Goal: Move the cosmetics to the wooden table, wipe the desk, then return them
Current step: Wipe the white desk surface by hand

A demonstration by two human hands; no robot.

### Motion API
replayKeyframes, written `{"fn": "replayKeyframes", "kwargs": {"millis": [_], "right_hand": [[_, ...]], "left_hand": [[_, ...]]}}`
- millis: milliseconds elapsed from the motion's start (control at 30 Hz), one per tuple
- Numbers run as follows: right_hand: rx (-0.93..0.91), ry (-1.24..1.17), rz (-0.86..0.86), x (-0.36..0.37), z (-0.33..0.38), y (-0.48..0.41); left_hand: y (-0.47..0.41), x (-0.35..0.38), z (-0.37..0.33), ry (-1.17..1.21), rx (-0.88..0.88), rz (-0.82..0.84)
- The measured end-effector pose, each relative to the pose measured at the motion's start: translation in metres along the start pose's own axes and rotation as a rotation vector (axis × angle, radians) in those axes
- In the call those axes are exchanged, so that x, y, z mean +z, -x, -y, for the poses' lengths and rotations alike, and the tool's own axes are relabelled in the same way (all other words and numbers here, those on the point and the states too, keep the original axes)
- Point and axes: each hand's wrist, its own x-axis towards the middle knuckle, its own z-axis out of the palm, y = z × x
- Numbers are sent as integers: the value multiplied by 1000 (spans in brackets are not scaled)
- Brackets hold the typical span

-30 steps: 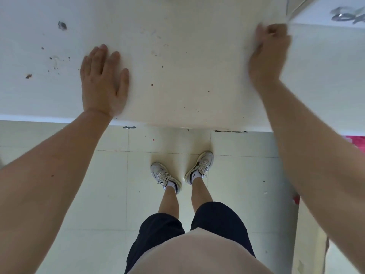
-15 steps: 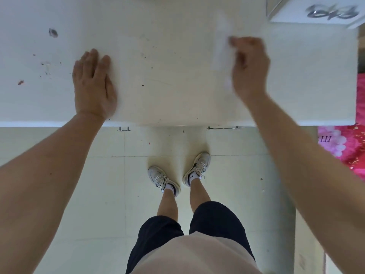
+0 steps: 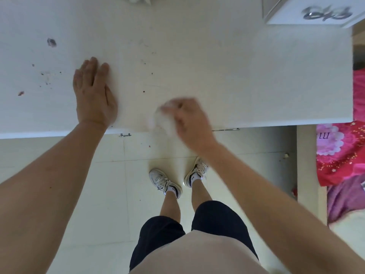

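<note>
Desk, one, white, from 9 to 2 o'clock. Pressed one left hand flat on it at 10 o'clock, fingers straight, holding nothing. Curled one right hand round one blurred white wad at its near edge, 12 o'clock.

We see a smooth, matt white desk (speckled at 10 o'clock), a soft white wad, and glossy floor tiles.
</note>
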Motion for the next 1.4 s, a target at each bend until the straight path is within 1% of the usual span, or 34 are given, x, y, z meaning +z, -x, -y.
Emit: {"fn": "replayKeyframes", "kwargs": {"millis": [67,100,167,200,233,267,333,400,433,467,533,567,600,633,667,700,767,800,833,867,900,933,967,1000,1067,1100,1133,1200,1267,1300,1333,1367,1400], "right_hand": [[164,120,-243,-25,-30,-53],[271,169,-316,-37,-47,-78],[450,218,-365,-52,-73,-122],[502,234,-370,-51,-73,-137],[478,248,-369,-44,-66,-147],[388,245,-341,-28,-56,-151],[117,179,-212,9,-24,-140],[-152,140,-43,40,-4,-104],[-275,114,62,48,2,-81],[-359,66,178,46,5,-57],[-438,6,437,33,-1,-16],[-442,8,539,21,-5,2],[-415,12,596,8,-12,16],[-341,-5,607,-8,-20,24],[-237,-27,561,-25,-28,26],[-130,-45,463,-40,-37,22],[59,-26,133,-68,-57,-5],[124,30,-41,-77,-68,-22],[197,102,-180,-83,-77,-38],[282,173,-273,-84,-83,-51],[353,219,-329,-79,-86,-59],[373,237,-347,-68,-83,-61],[330,239,-317,-51,-75,-57],[220,219,-237,-32,-63,-47],[-86,105,16,-1,-34,-10],[-177,25,154,7,-22,13],[-197,-48,272,8,-17,33],[-67,-150,447,-7,-22,60],[123,-226,500,-35,-36,56],[211,-272,481,-51,-41,44],[281,-305,404,-67,-46,27],[328,-284,278,-82,-53,7],[350,-216,125,-93,-63,-13]], "left_hand": [[-1,0,1,5,-2,-7],[-1,0,2,10,0,-6],[-1,0,3,14,3,-7],[-2,1,4,15,7,-12],[-2,2,5,17,9,-17],[-2,2,6,19,9,-20],[-2,3,8,17,12,-34],[-2,3,8,16,15,-28],[-3,2,8,16,14,-19],[-4,1,7,16,12,-11],[-3,0,7,22,5,5],[-3,-1,6,26,-3,6],[-2,-1,5,27,-11,2],[-3,-2,4,30,-16,-1],[-3,-2,3,33,-20,2],[-4,-3,2,36,-24,7],[-3,-3,0,31,-33,17],[-3,-2,0,23,-37,23],[-4,-3,0,13,-42,30],[-4,-4,-1,-2,-48,36],[-7,-5,-4,-25,-50,40],[-9,-8,-7,-56,-53,43],[-13,-10,-10,-93,-66,46],[-18,-12,-14,-129,-84,45],[-27,-13,-24,-188,-120,27],[-31,-12,-29,-208,-132,13],[-36,-9,-35,-216,-144,4],[-46,-1,-49,-195,-162,-4],[-60,11,-65,-161,-162,-9],[-68,19,-73,-149,-155,-8],[-75,26,-80,-138,-143,-3],[-81,32,-88,-127,-134,1],[-85,37,-93,-118,-133,8]]}}
